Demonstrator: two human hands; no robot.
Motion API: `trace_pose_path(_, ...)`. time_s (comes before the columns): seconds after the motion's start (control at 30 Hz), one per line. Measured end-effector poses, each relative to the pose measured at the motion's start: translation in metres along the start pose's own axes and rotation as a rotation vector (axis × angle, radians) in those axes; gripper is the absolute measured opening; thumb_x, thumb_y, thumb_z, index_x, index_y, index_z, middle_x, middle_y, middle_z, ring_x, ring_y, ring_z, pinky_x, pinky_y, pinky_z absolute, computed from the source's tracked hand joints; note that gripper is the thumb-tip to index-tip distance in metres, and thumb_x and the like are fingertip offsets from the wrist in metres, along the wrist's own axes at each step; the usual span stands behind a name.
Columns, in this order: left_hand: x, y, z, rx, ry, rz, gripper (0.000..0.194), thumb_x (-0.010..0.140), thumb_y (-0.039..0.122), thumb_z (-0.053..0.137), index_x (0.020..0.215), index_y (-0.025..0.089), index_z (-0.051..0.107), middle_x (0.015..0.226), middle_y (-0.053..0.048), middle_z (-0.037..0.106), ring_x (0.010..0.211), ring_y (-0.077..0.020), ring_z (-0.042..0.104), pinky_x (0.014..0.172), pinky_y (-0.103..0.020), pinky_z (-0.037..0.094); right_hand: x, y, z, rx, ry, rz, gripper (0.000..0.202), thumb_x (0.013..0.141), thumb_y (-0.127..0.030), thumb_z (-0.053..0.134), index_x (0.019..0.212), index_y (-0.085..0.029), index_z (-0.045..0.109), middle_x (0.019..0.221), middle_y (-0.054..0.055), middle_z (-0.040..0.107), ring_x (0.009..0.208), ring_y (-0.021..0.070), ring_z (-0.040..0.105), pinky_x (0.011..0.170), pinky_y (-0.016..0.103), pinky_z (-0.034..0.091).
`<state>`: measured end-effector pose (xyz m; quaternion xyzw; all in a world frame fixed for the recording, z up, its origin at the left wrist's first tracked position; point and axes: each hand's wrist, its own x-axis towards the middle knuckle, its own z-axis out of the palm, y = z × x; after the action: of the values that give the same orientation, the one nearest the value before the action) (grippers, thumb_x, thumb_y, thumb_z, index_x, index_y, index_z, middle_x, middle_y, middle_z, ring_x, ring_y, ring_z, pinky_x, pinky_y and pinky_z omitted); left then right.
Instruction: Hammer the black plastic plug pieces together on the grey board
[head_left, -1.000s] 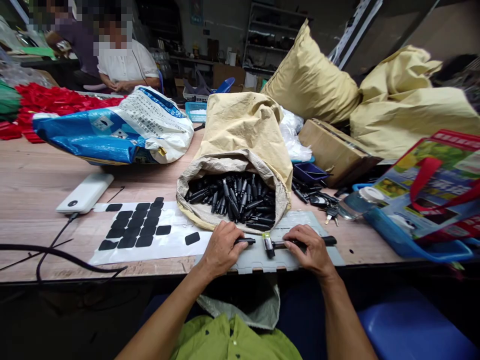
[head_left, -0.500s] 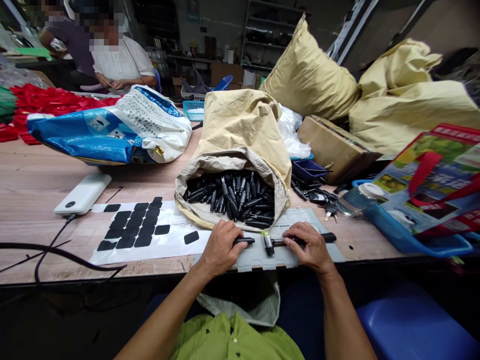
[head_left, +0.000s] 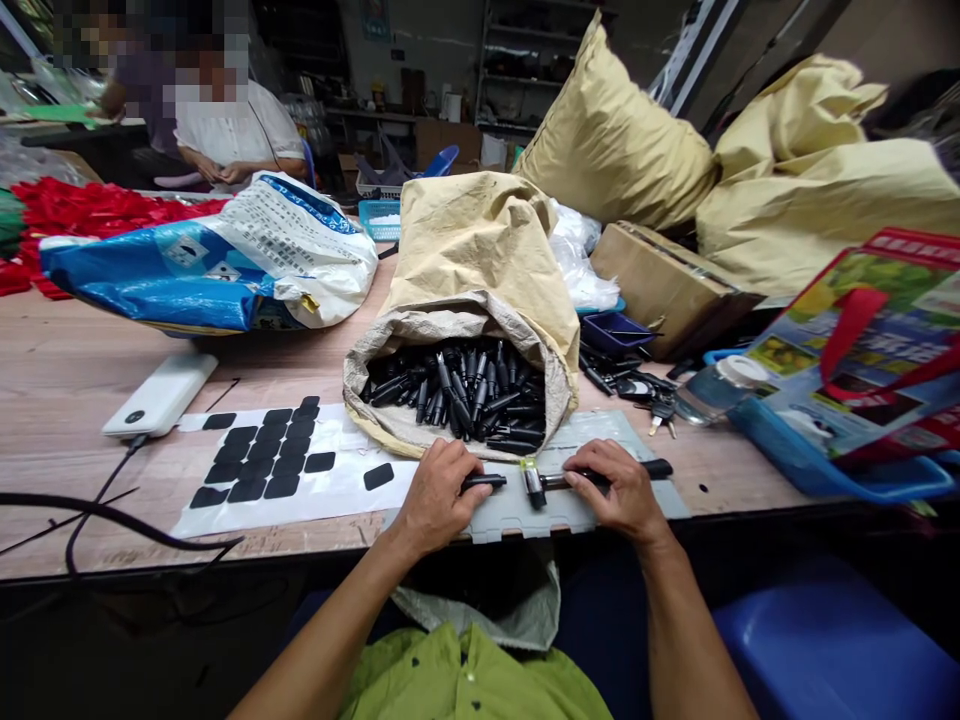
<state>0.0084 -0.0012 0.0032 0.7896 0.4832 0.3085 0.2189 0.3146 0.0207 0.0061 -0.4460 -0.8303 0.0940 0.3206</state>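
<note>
At the near gray board (head_left: 501, 525), a black tube (head_left: 489, 481) points right, its long axis left-to-right, seemingly pinched by the half-curled left hand (head_left: 439, 492); the right hand (head_left: 621, 492) grips a hammer (head_left: 534, 486), head leftward.

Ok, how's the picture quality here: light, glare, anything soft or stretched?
Head view, centre: left hand, right hand and hammer well lit, fairly sharp; head view, rear: shelf sunk in gloom; head view, left: sheen on blue bag, shadow beneath; head view, right edge: shopping bag looks stretched and softer.
</note>
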Motion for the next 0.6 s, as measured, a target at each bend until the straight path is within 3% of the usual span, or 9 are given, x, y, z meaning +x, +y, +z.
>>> trace_pose_path(0.6, -0.0001, 0.0014, -0.0005, 0.026, 0.003, -0.003, 0.01, 0.088, 0.027, 0.071, 0.091, 0.02, 0.064, 0.093, -0.005, 0.061, 0.095, -0.0256, 0.05, 0.083, -0.039, 0.041, -0.0004, 0.0003, 0.0009, -0.002, 0.005, 0.003, 0.009, 0.093, -0.029, 0.064, 0.09, -0.024, 0.071, 0.086, 0.005, 0.066, 0.083, 0.0225, 0.06, 0.078, 0.038, 0.046)
